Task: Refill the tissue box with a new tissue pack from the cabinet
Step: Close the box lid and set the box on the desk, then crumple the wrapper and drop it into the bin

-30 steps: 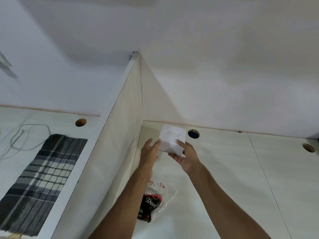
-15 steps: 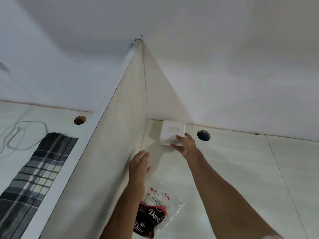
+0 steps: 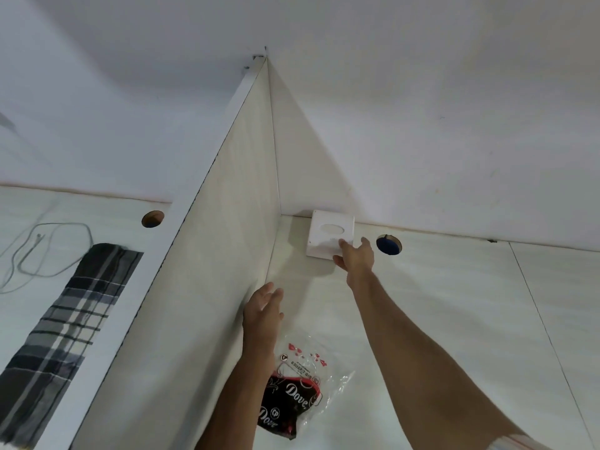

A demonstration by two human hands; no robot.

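1. White square tissue box (image 3: 329, 233) with an oval dispensing slot in its top face. It stood on the pale wood-grain table (image 3: 454, 319), close to the back wall and near the corner formed by the upright divider panel (image 3: 227, 254); judged a parking spot out of the working area.
2. Right hand (image 3: 355, 256). The arm was stretched forward, and the fingertips (image 3: 344, 246) lay on the box's near right corner with the thumb at its near edge. The fingers were spread and not clamped on the box; judged to be seating the box in place.
3. Left hand (image 3: 263, 311). It was held above the table beside the divider, fingers loosely apart, gripping nothing and well apart from the box.
4. Clear plastic wrapper with red and black "Dove" print (image 3: 297, 391). It lay crumpled on the table under the left forearm; whether it was the tissue pack's wrapper cannot be told.
5. Round cable hole with a blue interior (image 3: 388, 245). It was cut in the table, just beside the right hand.
6. Dark plaid cloth (image 3: 65, 326) and grey cable (image 3: 39, 251). Both lay on the neighbouring surface beyond the divider, taking no part.
7. Cabinet and new tissue pack: not in view.
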